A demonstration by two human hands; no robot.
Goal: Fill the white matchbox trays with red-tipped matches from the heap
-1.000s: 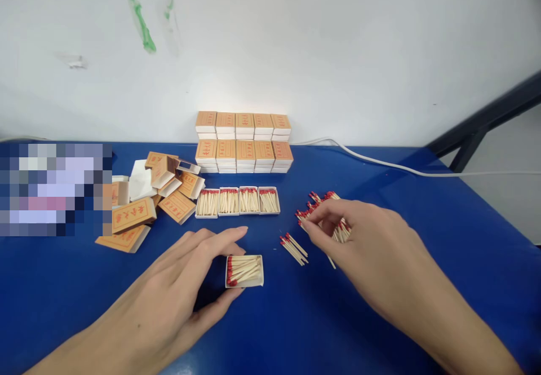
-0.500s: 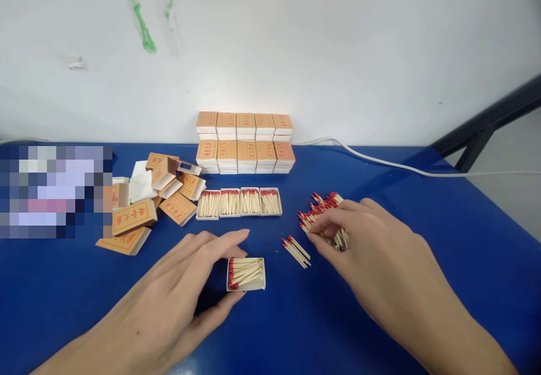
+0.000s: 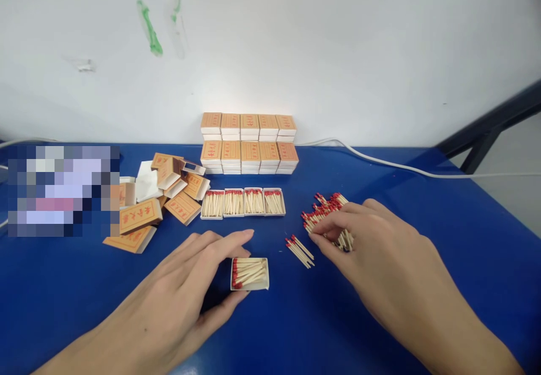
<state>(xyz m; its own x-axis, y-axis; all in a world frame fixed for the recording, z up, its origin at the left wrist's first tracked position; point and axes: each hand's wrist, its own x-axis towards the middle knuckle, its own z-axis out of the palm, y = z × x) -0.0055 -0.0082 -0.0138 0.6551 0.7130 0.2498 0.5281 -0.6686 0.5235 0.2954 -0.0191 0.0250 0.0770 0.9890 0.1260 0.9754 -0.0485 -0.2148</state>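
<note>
My left hand (image 3: 186, 290) grips a small white matchbox tray (image 3: 261, 285) by its sides, thumb at the near edge and fingers at the far edge. Matches (image 3: 250, 270) with red heads lie in that tray, heads to the left. At the right, my right hand (image 3: 372, 262) bends over a heap of loose matches (image 3: 323, 211) and partly covers it. Its thumb and forefinger are pinched together on matches at the heap's near left edge; how many is hidden. Between the hands, several separate matches (image 3: 300, 252) lie side by side on the blue table (image 3: 304, 318).
Several match-filled trays (image 3: 233, 203) stand in a row behind my left hand. Stacked matchboxes (image 3: 249, 152) rise against the white wall (image 3: 338, 53). Matchbox sleeves (image 3: 139, 215) are piled at left beside a blurred-out object (image 3: 63, 189). A white cable (image 3: 380, 163) runs along the back right.
The whole view has shifted slightly, with everything sitting a little further right. Both hands keep almost the same pose, and the matches and trays appear unmoved.
</note>
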